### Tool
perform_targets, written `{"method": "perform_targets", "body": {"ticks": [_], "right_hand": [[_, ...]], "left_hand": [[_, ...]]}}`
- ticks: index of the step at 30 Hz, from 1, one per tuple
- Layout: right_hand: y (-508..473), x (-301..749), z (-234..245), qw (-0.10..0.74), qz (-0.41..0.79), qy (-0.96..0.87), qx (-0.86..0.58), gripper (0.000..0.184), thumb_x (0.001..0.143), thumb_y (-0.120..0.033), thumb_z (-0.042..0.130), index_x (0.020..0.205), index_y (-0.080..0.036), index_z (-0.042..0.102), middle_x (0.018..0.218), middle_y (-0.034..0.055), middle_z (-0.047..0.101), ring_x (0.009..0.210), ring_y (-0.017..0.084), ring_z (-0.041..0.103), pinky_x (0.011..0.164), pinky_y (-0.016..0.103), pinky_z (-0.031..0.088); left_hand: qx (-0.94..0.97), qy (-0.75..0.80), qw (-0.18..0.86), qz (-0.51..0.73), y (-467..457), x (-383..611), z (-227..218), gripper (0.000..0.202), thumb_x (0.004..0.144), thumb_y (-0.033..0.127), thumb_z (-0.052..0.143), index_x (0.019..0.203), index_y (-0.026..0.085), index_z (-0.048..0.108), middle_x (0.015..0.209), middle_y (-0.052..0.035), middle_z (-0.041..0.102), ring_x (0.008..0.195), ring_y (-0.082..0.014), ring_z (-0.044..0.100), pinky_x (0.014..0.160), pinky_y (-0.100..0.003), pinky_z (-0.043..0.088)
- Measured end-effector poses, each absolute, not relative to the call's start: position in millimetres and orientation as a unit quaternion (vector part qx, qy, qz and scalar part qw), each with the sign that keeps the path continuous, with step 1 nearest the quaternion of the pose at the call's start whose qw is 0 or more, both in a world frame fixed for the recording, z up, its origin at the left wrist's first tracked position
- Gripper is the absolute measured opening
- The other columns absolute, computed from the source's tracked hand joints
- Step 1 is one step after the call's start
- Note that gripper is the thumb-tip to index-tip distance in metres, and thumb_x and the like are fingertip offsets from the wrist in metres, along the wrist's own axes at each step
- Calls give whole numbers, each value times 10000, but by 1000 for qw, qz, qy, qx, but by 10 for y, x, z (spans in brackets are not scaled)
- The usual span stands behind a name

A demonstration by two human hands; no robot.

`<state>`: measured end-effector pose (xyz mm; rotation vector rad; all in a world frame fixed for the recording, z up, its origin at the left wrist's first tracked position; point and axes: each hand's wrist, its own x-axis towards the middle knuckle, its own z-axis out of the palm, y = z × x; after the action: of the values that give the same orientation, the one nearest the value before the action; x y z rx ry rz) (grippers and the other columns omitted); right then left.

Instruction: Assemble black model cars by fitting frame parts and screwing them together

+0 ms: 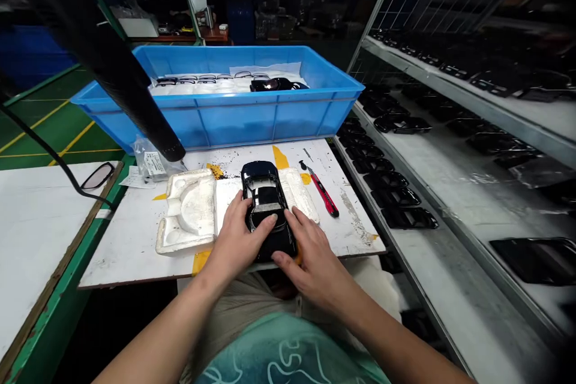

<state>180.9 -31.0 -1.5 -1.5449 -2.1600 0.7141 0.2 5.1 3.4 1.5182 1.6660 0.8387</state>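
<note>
A glossy black model car body [266,195] lies lengthwise on the white work board [130,258], in front of me. My left hand [243,229] grips its left side, with the thumb over the rear window area. Along the right rear edge, the fingers of my right hand [311,251] press against the body, thumb at the tail. A white foam mould [191,213] with a hollowed shape sits left of the car. Partly covered by the car, another white foam piece [297,193] shows at its right. A red and black utility knife [323,191] lies farther right.
Behind the board stands a blue plastic crate [216,120] holding dark frames and a black car body [276,84]. A black tube [130,87] slants down at left near a plastic bag [155,159]. Metal racks [450,78] with black car bodies line the right.
</note>
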Motion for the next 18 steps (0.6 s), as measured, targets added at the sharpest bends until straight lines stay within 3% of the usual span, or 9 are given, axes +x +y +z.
{"method": "perform_targets", "body": {"ticks": [7, 11, 14, 18], "right_hand": [[-778, 2457, -117, 315, 262, -677, -611, 388, 973, -422, 547, 1341, -307, 506, 1489, 78, 387, 1381, 284, 383, 1139, 552, 346], [-742, 2679, -91, 332, 267, -670, -608, 167, 988, -384, 530, 1073, -286, 636, 1347, 71, 526, 1267, 282, 505, 1089, 533, 406], [-494, 2613, -91, 355, 304, -657, -592, 155, 981, -401, 543, 991, -250, 577, 1322, 102, 542, 1247, 287, 521, 1087, 538, 405], [-26, 2302, -13, 406, 396, -626, -536, 268, 984, -448, 538, 1165, -259, 478, 1300, 130, 562, 1219, 257, 565, 1050, 482, 467]], "left_hand": [[579, 635, 386, 335, 137, -36, 31, 482, 882, 512, 579, 1234, 185, 540, 1618, -122, 228, 1471, -324, 283, 1201, -527, 249], [549, 633, 406, 365, 155, -12, 19, 350, 910, 495, 546, 1101, 202, 577, 1603, -98, 269, 1464, -298, 300, 1199, -518, 247], [521, 636, 403, 402, 159, 56, 39, 264, 936, 455, 513, 949, 197, 564, 1584, -97, 296, 1451, -273, 329, 1198, -495, 258], [496, 639, 387, 443, 112, 120, 192, 233, 931, 428, 530, 873, 202, 539, 1575, -83, 295, 1471, -270, 290, 1208, -510, 244]]}}
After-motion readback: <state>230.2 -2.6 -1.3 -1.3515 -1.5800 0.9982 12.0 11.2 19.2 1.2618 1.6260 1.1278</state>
